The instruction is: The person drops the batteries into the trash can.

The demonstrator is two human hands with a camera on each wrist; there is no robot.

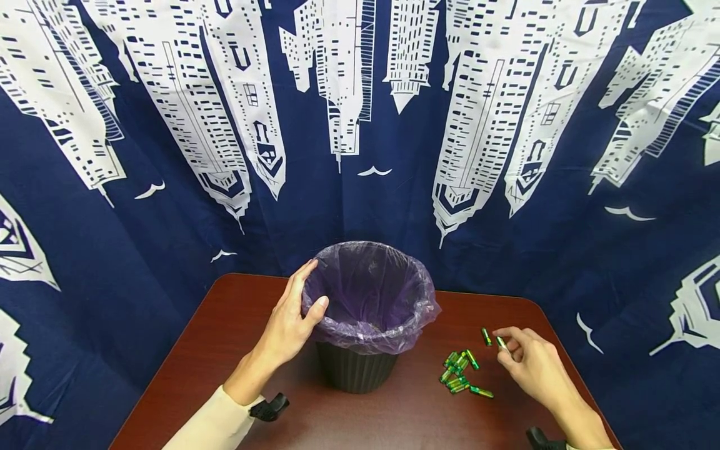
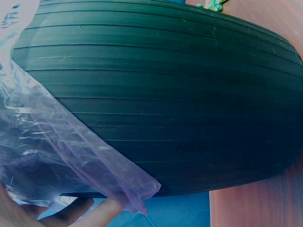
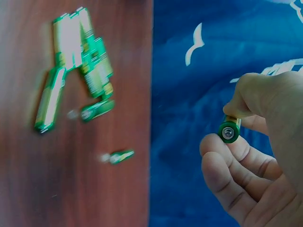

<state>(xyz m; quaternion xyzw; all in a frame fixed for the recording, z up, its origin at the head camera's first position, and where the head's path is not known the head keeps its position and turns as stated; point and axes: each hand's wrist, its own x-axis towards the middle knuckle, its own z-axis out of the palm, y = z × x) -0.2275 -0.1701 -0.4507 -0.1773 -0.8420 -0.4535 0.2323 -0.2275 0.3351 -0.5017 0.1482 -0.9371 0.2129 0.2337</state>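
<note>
A dark ribbed trash can [image 1: 357, 372], lined with a translucent purple bag [image 1: 371, 294], stands at the middle of the table. My left hand [image 1: 289, 322] rests against the left side of its rim, fingers extended along the bag and thumb apart from them at the front. In my right hand [image 1: 531, 362] is a green battery [image 3: 229, 130], pinched between thumb and fingertips with one end facing the right wrist camera. Left of that hand, several green batteries [image 1: 458, 372] lie in a loose pile. One more battery [image 1: 486, 337] lies apart, close to my right fingertips.
The reddish-brown wooden table [image 1: 225, 325] has rounded far corners. Behind and around it hangs a navy cloth [image 1: 315, 212] printed with white buildings and birds. The can's opening faces up, its bag folded outward over the rim.
</note>
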